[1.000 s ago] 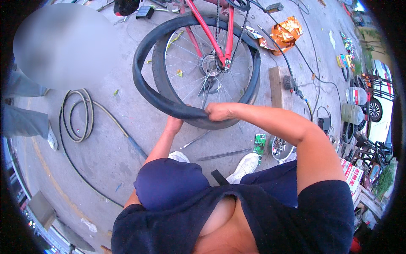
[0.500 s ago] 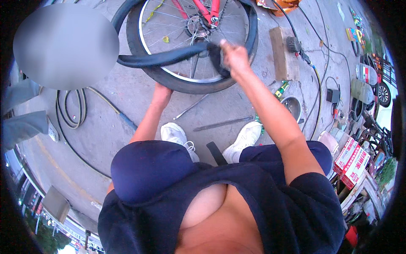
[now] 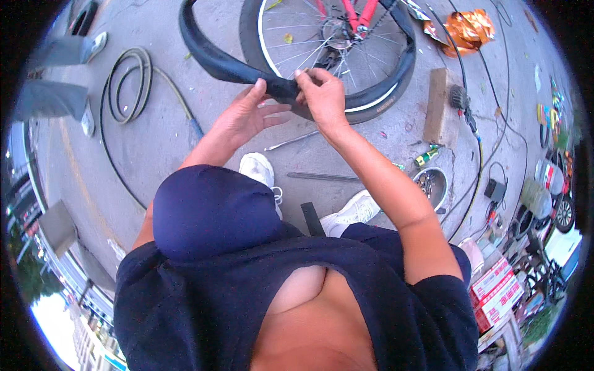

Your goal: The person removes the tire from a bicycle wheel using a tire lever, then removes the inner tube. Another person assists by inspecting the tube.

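A black inner tube (image 3: 216,62) hangs in a loop over the rear wheel of a red bicycle (image 3: 361,21), partly lying along its tire (image 3: 383,102). My right hand (image 3: 322,99) pinches the tube at the wheel's lower left. Just left of it, my left hand (image 3: 247,114) has its thumb at the tube's underside, with its fingers spread apart. A long thin metal bar (image 3: 322,177) and a thinner rod (image 3: 289,140) lie on the ground below the wheel, near my white shoes (image 3: 257,167).
A coiled hose (image 3: 130,86) lies left, near another person's legs (image 3: 52,102). Right are a wooden block (image 3: 440,105), a green-handled tool (image 3: 427,156), an air gun (image 3: 465,114), a metal bowl (image 3: 433,188), orange foil (image 3: 467,34), cables, boxes (image 3: 495,290) and a parked car.
My left hand has come up from beside the tire to the tube. My right hand has moved left and down since half a second ago, bringing the tube with it.
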